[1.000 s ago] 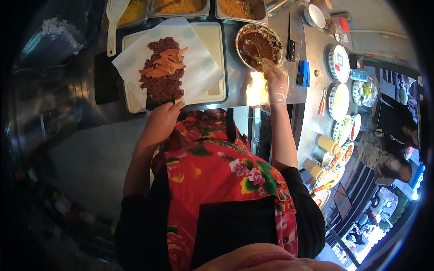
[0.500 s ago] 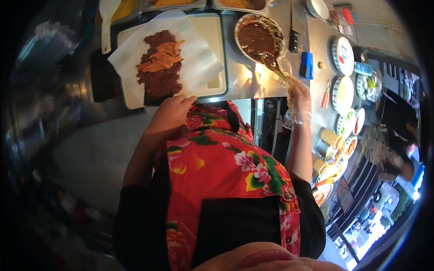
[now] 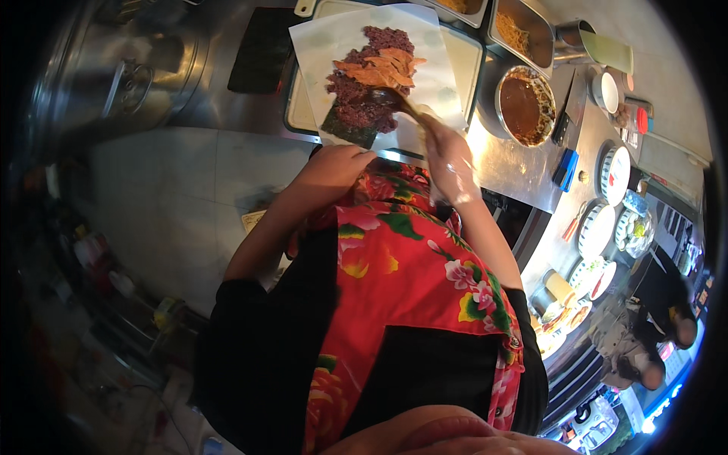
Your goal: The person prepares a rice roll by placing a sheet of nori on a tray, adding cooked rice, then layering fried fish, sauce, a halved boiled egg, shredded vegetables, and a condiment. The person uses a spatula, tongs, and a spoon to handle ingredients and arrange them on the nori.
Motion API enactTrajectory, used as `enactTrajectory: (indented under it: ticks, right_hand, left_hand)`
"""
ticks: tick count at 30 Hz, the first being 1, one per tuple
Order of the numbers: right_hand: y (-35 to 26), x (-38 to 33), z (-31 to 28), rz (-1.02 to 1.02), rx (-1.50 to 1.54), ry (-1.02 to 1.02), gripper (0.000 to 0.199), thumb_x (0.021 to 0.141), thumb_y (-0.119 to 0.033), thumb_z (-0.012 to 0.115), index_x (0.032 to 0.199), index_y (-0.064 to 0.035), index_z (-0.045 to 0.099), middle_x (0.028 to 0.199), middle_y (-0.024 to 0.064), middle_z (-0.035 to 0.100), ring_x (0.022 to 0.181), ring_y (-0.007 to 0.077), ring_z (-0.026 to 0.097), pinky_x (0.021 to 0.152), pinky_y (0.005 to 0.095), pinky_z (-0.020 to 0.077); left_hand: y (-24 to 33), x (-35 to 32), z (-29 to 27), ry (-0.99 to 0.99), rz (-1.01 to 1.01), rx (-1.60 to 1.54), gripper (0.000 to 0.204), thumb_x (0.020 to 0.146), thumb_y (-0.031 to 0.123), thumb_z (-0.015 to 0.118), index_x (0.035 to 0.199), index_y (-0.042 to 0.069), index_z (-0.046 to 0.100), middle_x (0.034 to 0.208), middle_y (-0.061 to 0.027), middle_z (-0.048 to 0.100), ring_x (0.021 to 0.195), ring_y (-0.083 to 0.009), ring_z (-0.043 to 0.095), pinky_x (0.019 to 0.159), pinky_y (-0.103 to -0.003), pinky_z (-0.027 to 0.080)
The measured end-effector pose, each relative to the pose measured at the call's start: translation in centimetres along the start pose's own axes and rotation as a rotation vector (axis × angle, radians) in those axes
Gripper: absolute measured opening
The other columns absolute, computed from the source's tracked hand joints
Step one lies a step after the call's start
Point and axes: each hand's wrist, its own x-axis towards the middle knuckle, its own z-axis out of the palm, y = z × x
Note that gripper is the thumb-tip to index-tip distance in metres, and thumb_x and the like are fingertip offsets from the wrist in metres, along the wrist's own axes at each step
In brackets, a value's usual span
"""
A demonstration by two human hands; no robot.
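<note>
A sheet of white paper [image 3: 318, 47] lies on a pale cutting board [image 3: 301, 112]. On it, dark purple rice [image 3: 387, 38] is spread over black seaweed [image 3: 341, 127], with orange-brown strips [image 3: 390, 70] across the middle. My right hand [image 3: 449, 158], in a clear plastic glove, grips a brown spoon [image 3: 409, 110]. The spoon's bowl is at the rice just below the strips; whether it touches is unclear. My left hand [image 3: 334, 171] is bare and rests at the paper's near edge, fingers laid forward, tips partly hidden.
A bowl of brown sauce [image 3: 523, 106] stands right of the board, beside a knife [image 3: 563, 129] and a blue object [image 3: 566, 169]. Metal trays [image 3: 523, 38] of shredded food sit behind. Several plates [image 3: 597, 230] line the right counter; another person [image 3: 644, 334] is beyond.
My right hand has brought the spoon from the sauce bowl leftward over the rice. The whole view has shifted, so the board appears further right. My left hand stays at the paper's near edge.
</note>
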Motion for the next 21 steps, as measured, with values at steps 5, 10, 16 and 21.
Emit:
enactTrajectory:
  ticks: [5, 10, 16, 21]
  right_hand:
    - [-1.5, 0.2, 0.3, -0.035, 0.046, -0.150, 0.034, 0.095, -0.007, 0.052, 0.128, -0.0050, 0.061, 0.103, 0.0263, 0.067, 0.096, 0.0402, 0.065, 0.084, 0.0442, 0.0505]
    - [-2.8, 1.0, 0.1, -0.010, -0.147, 0.014, 0.031, 0.096, -0.010, 0.055, 0.125, -0.0058, 0.063, 0.093, 0.0240, 0.068, 0.088, 0.0414, 0.066, 0.079, 0.0443, 0.0511]
    - [-2.8, 5.0, -2.9, -0.114, -0.056, 0.293, 0.028, 0.095, -0.014, 0.056, 0.119, -0.0033, 0.067, 0.096, 0.0248, 0.068, 0.089, 0.0390, 0.066, 0.075, 0.0415, 0.0521]
    - [-0.9, 10.0, -1.4, -0.075, -0.337, 0.221, 0.032, 0.094, -0.015, 0.052, 0.124, -0.0102, 0.064, 0.091, 0.0243, 0.068, 0.087, 0.0421, 0.065, 0.079, 0.0511, 0.0499]
  left_hand:
    - [-1.0, -1.9, 0.0, 0.048, 0.018, 0.082, 0.030, 0.092, 0.012, 0.052, 0.117, 0.002, 0.065, 0.098, -0.0177, 0.065, 0.090, -0.0368, 0.063, 0.077, -0.043, 0.050]
    - [-1.4, -3.0, -0.2, 0.100, 0.044, 0.062, 0.032, 0.090, 0.011, 0.054, 0.119, 0.002, 0.063, 0.100, -0.0190, 0.064, 0.090, -0.0377, 0.063, 0.076, -0.044, 0.051]
    - [-1.4, -3.0, -0.3, 0.138, 0.084, 0.092, 0.031, 0.090, 0.010, 0.054, 0.119, 0.003, 0.064, 0.098, -0.0184, 0.064, 0.091, -0.0376, 0.063, 0.076, -0.044, 0.051]
    - [-1.2, -2.2, -0.7, 0.076, 0.046, 0.044, 0.031, 0.090, 0.011, 0.054, 0.118, 0.004, 0.064, 0.093, -0.0170, 0.064, 0.089, -0.0372, 0.064, 0.077, -0.044, 0.052]
